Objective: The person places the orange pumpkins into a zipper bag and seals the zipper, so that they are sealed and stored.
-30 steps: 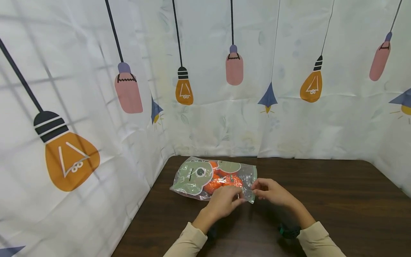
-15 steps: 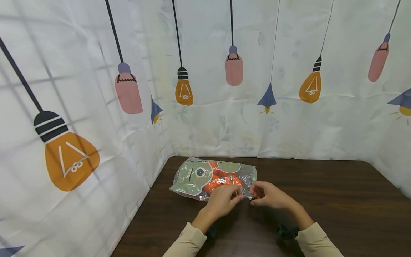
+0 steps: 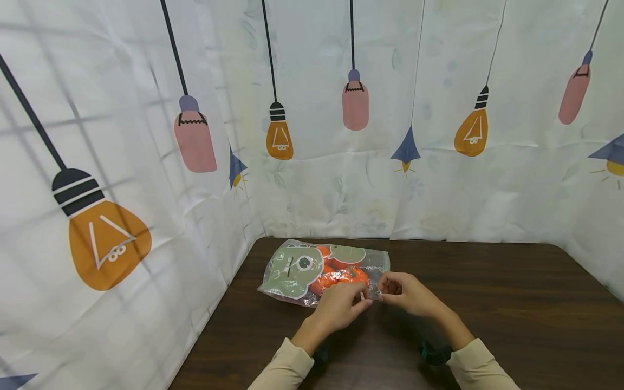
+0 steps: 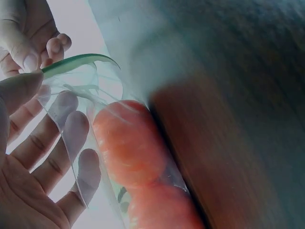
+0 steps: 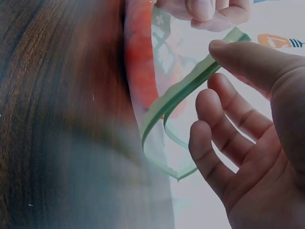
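Observation:
A clear zip bag [image 3: 292, 268] with a green cartoon print lies on its side at the table's left. Shiny orange-red round things [image 3: 343, 275] fill its middle. My left hand [image 3: 339, 304] pinches the near side of the bag by its mouth between thumb and index finger; the other fingers spread behind the clear film in the left wrist view. My right hand [image 3: 409, 294] pinches one end of the green zip strip [image 5: 183, 93] between thumb and index finger. In the right wrist view the strip bows apart into a loop, so the mouth gapes.
The dark wooden table [image 3: 487, 292] extends to the right of the bag. White curtains [image 3: 312, 189] printed with lamps enclose the table at the back and sides. A dark band [image 3: 435, 353] sits at the right wrist.
My right hand has shifted slightly left and taken hold at the bag's near mouth corner, where the zip edge is lifted and folded. My left hand has stayed nearly still.

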{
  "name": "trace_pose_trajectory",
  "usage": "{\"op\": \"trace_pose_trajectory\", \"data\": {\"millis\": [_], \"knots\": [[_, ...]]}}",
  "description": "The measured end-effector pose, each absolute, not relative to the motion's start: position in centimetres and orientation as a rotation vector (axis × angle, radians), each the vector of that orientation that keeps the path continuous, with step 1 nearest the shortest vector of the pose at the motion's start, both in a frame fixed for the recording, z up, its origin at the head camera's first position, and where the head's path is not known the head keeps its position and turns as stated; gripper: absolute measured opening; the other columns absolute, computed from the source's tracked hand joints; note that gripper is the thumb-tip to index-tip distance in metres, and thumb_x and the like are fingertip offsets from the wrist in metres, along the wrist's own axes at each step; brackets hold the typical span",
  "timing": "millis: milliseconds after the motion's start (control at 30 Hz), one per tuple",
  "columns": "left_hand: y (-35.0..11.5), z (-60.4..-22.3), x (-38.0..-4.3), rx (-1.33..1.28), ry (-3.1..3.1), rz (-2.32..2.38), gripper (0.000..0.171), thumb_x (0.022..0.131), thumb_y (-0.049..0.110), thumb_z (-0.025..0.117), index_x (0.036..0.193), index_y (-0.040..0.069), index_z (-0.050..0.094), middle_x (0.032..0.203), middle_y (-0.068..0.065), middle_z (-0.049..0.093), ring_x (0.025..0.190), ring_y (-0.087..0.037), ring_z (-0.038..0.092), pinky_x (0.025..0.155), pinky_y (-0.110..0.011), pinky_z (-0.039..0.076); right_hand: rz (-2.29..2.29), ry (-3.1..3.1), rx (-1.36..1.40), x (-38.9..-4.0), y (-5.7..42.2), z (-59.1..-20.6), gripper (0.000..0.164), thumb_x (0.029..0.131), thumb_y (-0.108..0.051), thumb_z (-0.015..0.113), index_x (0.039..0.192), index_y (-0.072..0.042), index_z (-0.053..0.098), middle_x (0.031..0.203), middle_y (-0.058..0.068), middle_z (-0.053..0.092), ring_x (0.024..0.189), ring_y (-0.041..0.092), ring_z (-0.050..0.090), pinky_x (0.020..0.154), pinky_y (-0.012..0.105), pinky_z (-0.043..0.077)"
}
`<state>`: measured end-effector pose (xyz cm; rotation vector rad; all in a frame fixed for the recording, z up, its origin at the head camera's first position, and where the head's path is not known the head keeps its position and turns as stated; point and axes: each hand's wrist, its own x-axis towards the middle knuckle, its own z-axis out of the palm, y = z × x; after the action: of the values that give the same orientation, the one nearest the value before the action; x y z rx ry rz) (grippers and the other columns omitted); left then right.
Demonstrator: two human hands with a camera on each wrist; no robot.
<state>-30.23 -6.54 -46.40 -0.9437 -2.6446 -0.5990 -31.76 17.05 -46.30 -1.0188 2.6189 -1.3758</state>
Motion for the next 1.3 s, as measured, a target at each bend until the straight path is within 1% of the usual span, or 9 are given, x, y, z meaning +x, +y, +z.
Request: {"op": "trace_pose_trajectory", "data": {"millis": [300, 533, 900, 1133, 1300], "knots": [[-6.54, -46.38, -30.22, -0.953, -2.62, -0.579, 0.009, 0.096, 0.034, 0.07, 0.095, 0.026, 0.069, 0.07, 0.015, 0.059, 0.062, 0.003, 0.048, 0.057, -0.018, 0.037, -1.37, 2.643, -1.028, -31.74, 17.2, -46.35, 0.012, 0.094, -0.022, 0.074, 0.099, -0.018, 0.065, 0.083, -0.001, 0.062, 0.072, 0.011, 0.057, 0.063, 0.026, 0.05], [-6.53, -46.1, -30.01, -0.932, -2.609, -0.523, 0.009, 0.096, 0.036, 0.07, 0.092, 0.028, 0.069, 0.071, 0.015, 0.059, 0.064, 0.002, 0.05, 0.057, -0.019, 0.036, -1.344, 2.658, -1.027, -32.02, 17.4, -46.56, 0.012, 0.093, -0.023, 0.074, 0.1, -0.018, 0.066, 0.083, -0.003, 0.062, 0.072, 0.008, 0.057, 0.063, 0.026, 0.05], [-6.69, -45.94, -30.0, -0.918, -2.605, -0.482, 0.008, 0.095, 0.036, 0.071, 0.093, 0.029, 0.07, 0.072, 0.016, 0.061, 0.066, 0.001, 0.054, 0.06, -0.02, 0.039, -1.332, 2.663, -1.016, -32.15, 17.55, -46.69, 0.013, 0.093, -0.025, 0.075, 0.101, -0.02, 0.065, 0.084, -0.004, 0.062, 0.074, 0.006, 0.057, 0.064, 0.025, 0.05], [-6.81, -45.75, -29.91, -0.914, -2.606, -0.513, 0.008, 0.095, 0.036, 0.071, 0.093, 0.028, 0.069, 0.071, 0.015, 0.061, 0.064, 0.0, 0.051, 0.061, -0.02, 0.04, -1.336, 2.671, -1.032, -32.08, 17.75, -46.79, 0.014, 0.093, -0.023, 0.075, 0.101, -0.015, 0.066, 0.086, -0.001, 0.063, 0.075, 0.006, 0.056, 0.064, 0.025, 0.049], [-6.86, -45.66, -29.91, -0.912, -2.613, -0.524, 0.009, 0.095, 0.035, 0.071, 0.095, 0.027, 0.068, 0.074, 0.014, 0.063, 0.066, 0.0, 0.052, 0.062, -0.02, 0.042, -1.331, 2.692, -1.033, -32.13, 17.75, -46.88, 0.013, 0.093, -0.021, 0.075, 0.1, -0.016, 0.066, 0.085, -0.003, 0.062, 0.074, 0.005, 0.056, 0.064, 0.025, 0.049]]}}
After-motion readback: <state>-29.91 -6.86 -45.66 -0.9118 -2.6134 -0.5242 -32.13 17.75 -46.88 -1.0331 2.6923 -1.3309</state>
